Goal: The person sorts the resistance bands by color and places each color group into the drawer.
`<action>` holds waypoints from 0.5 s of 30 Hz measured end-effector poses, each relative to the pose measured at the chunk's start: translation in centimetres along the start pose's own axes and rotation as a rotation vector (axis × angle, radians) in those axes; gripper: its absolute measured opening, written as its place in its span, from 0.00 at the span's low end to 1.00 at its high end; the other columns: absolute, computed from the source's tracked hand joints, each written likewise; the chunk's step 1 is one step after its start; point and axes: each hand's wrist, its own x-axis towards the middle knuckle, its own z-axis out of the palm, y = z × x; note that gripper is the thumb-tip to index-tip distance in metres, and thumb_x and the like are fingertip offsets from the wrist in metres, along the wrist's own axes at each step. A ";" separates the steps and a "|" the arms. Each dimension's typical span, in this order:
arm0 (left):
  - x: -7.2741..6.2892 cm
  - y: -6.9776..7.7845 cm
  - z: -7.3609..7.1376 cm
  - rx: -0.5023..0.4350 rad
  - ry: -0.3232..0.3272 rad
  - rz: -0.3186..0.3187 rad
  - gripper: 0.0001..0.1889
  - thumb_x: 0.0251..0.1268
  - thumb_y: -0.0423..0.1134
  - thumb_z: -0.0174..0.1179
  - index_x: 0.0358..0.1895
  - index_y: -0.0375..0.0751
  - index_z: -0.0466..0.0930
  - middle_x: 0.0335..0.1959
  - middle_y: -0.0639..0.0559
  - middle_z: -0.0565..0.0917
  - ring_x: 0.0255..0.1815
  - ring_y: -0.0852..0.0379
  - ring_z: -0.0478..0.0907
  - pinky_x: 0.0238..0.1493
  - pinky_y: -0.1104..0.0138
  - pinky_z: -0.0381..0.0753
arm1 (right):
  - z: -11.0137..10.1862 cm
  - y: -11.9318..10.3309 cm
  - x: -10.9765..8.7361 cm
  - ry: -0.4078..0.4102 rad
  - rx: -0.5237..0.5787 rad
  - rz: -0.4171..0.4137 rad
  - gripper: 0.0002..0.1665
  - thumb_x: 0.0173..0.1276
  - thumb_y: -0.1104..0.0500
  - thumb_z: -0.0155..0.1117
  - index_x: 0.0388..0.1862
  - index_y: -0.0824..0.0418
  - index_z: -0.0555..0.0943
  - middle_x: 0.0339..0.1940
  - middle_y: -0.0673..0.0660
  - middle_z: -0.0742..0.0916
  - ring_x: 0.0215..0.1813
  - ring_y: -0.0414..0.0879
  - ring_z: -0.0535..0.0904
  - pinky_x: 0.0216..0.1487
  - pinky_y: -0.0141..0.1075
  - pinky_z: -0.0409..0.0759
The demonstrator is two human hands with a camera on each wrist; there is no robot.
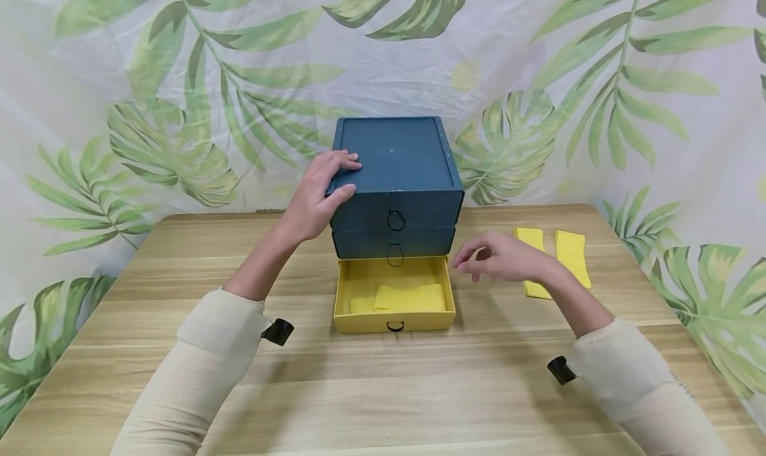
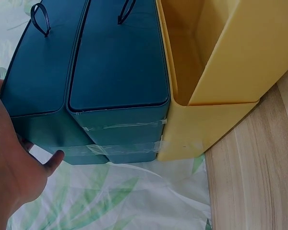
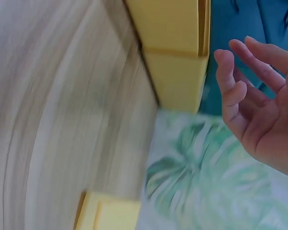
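Note:
A stack of drawer boxes stands on the table, two blue drawers (image 1: 395,211) over a yellow drawer (image 1: 395,322) that is pulled out. Folded yellow cloth pieces (image 1: 409,298) lie inside the yellow drawer. My left hand (image 1: 320,193) rests on the left edge of the blue top (image 1: 397,153), fingers extended over it. In the left wrist view, that hand (image 2: 17,158) lies against the blue box's side. My right hand (image 1: 499,256) hovers right of the yellow drawer, fingers loosely bent and holding nothing; the right wrist view shows its palm (image 3: 266,110).
Two folded yellow cloth strips (image 1: 572,258) lie on the table (image 1: 389,396) at the right, one partly behind the right hand. Black cord loops (image 1: 395,221) hang on the drawer fronts. A leaf-patterned curtain (image 1: 269,84) hangs behind the table.

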 end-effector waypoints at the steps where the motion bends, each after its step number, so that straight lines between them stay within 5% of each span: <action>1: 0.0 0.0 0.0 0.000 0.002 0.001 0.21 0.76 0.40 0.51 0.62 0.29 0.77 0.72 0.36 0.72 0.78 0.40 0.59 0.79 0.45 0.51 | -0.4 0.4 -0.1 0.021 0.014 0.010 0.11 0.76 0.62 0.65 0.49 0.67 0.87 0.47 0.62 0.89 0.34 0.48 0.86 0.32 0.40 0.81; 6: 0.0 0.0 -0.1 0.003 0.002 0.007 0.21 0.76 0.41 0.52 0.62 0.29 0.77 0.72 0.36 0.72 0.78 0.40 0.59 0.79 0.45 0.51 | -1.9 3.0 -0.5 0.146 0.034 0.073 0.12 0.76 0.64 0.64 0.51 0.70 0.86 0.47 0.66 0.88 0.35 0.49 0.85 0.28 0.37 0.79; 15: -0.1 0.0 0.0 -0.001 -0.003 0.004 0.20 0.77 0.41 0.52 0.62 0.30 0.77 0.72 0.36 0.72 0.78 0.40 0.59 0.79 0.45 0.51 | -2.8 7.4 -0.2 0.311 -0.057 0.194 0.16 0.76 0.64 0.63 0.54 0.76 0.83 0.47 0.68 0.88 0.46 0.61 0.86 0.45 0.41 0.81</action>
